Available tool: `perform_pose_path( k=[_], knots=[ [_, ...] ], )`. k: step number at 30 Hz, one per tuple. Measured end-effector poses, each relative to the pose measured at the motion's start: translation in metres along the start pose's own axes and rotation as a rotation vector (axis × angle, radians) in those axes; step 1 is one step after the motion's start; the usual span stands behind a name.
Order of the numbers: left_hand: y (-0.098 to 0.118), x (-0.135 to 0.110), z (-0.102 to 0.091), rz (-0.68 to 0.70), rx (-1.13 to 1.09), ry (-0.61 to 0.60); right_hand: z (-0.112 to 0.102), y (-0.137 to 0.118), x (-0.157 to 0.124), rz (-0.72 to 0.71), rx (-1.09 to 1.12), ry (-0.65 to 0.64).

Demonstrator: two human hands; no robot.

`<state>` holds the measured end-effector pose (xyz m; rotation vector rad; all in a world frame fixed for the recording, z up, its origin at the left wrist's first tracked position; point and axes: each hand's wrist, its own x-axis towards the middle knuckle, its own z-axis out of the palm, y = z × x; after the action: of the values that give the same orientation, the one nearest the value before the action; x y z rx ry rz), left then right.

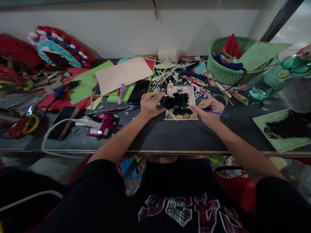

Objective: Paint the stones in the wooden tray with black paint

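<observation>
A small framed panel lies on the dark table between my hands. Black glossy lumps cover its middle, and greenish and brown stone-like pieces line its lower edge. My left hand is closed round a small round pot with black inside, held over the panel's left side. In my right hand is a thin paintbrush with a blue handle, pinched between the fingers at the panel's right edge. Its tip is hidden or too dark to make out.
Behind the panel are sticks, scraps and pliers. A green basket and a bottle stand at the right, near another green panel with black pieces. Leftward lie coloured sheets, phones, scissors and a purple device with a cable.
</observation>
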<state>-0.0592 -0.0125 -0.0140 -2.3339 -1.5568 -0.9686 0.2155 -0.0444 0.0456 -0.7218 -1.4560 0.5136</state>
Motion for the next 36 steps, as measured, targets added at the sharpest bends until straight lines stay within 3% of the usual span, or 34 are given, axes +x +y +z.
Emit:
perform_pose_path(
  k=[4,8,16,23,36],
  knots=[
    [0.01,-0.003,0.0,-0.023,0.032,0.013,0.007,0.008,-0.006,0.088,0.011,0.003],
    [0.014,-0.004,0.001,-0.028,0.034,0.043,0.007,0.013,-0.004,0.068,0.025,0.041],
    [0.022,-0.006,-0.001,-0.01,0.022,0.015,0.011,0.016,-0.016,0.135,-0.039,-0.191],
    [0.025,-0.004,-0.002,-0.019,0.018,-0.007,0.014,0.035,-0.022,0.117,-0.115,-0.219],
    [0.024,-0.003,-0.001,-0.012,0.001,-0.041,0.015,0.03,-0.012,0.0,-0.13,-0.272]
  ],
)
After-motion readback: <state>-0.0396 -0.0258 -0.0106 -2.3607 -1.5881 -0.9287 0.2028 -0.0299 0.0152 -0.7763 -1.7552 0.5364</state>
